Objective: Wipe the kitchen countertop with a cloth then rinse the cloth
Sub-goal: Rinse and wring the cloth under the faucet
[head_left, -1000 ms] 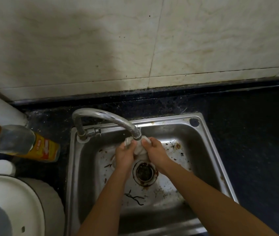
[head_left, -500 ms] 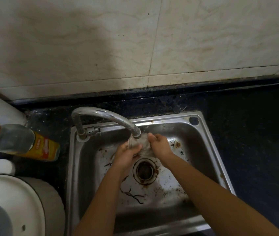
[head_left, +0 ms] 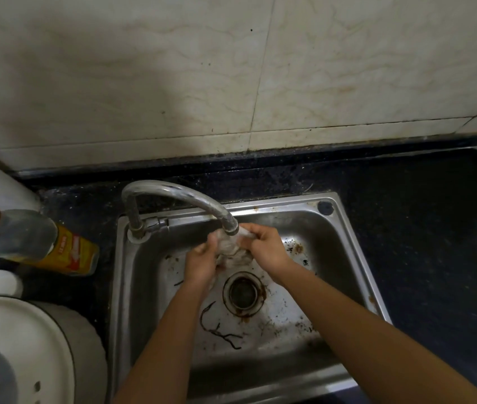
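A wet, pale cloth is bunched up right under the spout of the curved metal tap, above the drain of the steel sink. My left hand grips its lower left part. My right hand pinches its upper right part, fingers curled on the fabric. Much of the cloth is hidden between my hands. The dark stone countertop runs around the sink.
A bottle with a yellow label lies left of the sink. A white round appliance lid sits at the lower left. The sink floor carries brown specks and dark stringy scraps. A tiled wall rises behind.
My hands have worked the cloth under the spout: the left hand has slid lower, the right has risen beside the spout, and the cloth hangs more spread between them.
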{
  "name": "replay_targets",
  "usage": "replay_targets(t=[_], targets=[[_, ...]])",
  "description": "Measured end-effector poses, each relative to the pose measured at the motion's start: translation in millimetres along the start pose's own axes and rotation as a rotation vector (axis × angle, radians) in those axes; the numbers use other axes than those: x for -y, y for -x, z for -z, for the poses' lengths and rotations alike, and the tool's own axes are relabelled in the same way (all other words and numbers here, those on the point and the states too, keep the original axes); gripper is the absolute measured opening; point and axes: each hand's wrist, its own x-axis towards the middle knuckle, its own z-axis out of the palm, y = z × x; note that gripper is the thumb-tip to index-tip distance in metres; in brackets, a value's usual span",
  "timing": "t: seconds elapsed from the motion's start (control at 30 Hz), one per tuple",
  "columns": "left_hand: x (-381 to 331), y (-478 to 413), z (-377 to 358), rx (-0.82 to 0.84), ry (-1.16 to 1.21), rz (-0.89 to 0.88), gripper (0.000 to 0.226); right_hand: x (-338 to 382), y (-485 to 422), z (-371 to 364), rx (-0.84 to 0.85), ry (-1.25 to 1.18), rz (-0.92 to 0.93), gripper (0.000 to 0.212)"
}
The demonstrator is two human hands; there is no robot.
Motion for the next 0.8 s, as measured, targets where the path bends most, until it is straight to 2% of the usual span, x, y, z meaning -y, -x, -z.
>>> replay_targets(t=[0.13,0.23,0.3,0.47,0.63,0.8], targets=[[-4.2,1.2,12.0,0.109,0.081,0.029,0.025,9.6,4.1,-2.0,0.069,0.120,-0.005,0.009],[-11.0,6.1,14.4,0.236,0.199,0.074,0.027,14.4,10.1,-1.7,0.090,0.174,0.015,0.012],[-14.9,11.3,11.4,0.265,0.226,0.114,0.026,15.6,13.1,-1.6,0.075,0.254,0.023,0.017],[-18.3,18.2,2.0,0.191,0.237,0.182,0.036,18.1,15.5,-6.2,-0.014,0.310,-0.004,0.035],[-27.9,30.2,-5.9,0.076,-0.025,0.100,0.046,22.9,18.3,-14.9,-0.079,0.251,-0.023,0.040],[-29.6,30.2,-2.6,0.107,-0.056,0.035,0.031,21.0,17.7,-15.0,-0.061,0.147,-0.070,0.033]])
